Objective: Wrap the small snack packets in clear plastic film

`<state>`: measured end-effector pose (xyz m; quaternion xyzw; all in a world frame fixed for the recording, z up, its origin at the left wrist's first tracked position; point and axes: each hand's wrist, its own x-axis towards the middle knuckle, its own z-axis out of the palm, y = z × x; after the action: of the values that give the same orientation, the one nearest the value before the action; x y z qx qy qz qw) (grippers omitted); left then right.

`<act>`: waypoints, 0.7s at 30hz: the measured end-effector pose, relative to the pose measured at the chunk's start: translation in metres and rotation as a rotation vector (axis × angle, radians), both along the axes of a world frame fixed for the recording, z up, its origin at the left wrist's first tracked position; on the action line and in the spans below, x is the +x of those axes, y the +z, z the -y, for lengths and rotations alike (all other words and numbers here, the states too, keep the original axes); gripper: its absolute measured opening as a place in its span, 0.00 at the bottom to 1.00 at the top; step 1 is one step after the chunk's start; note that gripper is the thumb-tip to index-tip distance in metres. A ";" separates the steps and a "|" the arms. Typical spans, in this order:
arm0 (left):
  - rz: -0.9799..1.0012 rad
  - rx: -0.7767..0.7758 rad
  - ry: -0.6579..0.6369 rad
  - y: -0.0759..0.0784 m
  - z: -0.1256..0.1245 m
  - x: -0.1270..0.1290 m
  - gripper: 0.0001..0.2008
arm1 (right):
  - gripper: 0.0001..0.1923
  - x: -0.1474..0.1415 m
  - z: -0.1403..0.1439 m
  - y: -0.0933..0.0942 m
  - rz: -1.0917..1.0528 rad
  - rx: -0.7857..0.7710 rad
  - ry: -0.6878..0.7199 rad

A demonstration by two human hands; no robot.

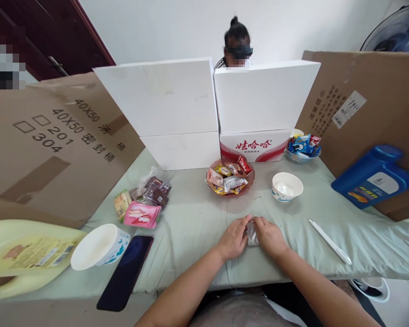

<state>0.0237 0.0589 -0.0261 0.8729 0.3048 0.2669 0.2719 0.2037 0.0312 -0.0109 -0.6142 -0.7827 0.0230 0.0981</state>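
Close to the table's front edge, my left hand (233, 238) and my right hand (270, 237) come together over a small clear plastic packet (252, 237). Fingers of both hands are bent and closed on its upper end, which they hide. What the packet contains, if anything, I cannot make out. Beyond my hands stands a reddish glass bowl (251, 180) heaped with wrapped snacks (235, 183). A white paper bowl (286, 193) with something pale inside is to the right of it. Further right of my right hand lies a slim white stick-like tool (330, 241).
Wrapped snacks (143, 215), a second paper bowl (111, 240), a phone (126, 272) and a yellow bottle (30, 259) are on the left. A blue bottle (375, 177) and a snack-filled glass bowl (301, 156) are right. Boxes (180, 100) wall the back; a person sits behind.
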 end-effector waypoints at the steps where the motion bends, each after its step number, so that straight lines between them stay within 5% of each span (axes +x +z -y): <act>1: 0.025 -0.002 0.007 -0.001 0.000 0.000 0.36 | 0.10 -0.001 -0.001 -0.001 0.014 -0.007 -0.036; 11: -0.070 0.056 0.069 0.012 0.006 0.005 0.08 | 0.05 -0.013 -0.004 -0.001 0.094 -0.020 -0.126; 21: -0.174 0.063 0.172 0.017 0.007 0.010 0.18 | 0.12 0.035 -0.002 0.012 0.051 0.178 -0.170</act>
<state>0.0335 0.0516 -0.0086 0.8715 0.3925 0.2218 0.1929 0.2391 0.0335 0.0010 -0.6677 -0.7289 -0.0704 0.1339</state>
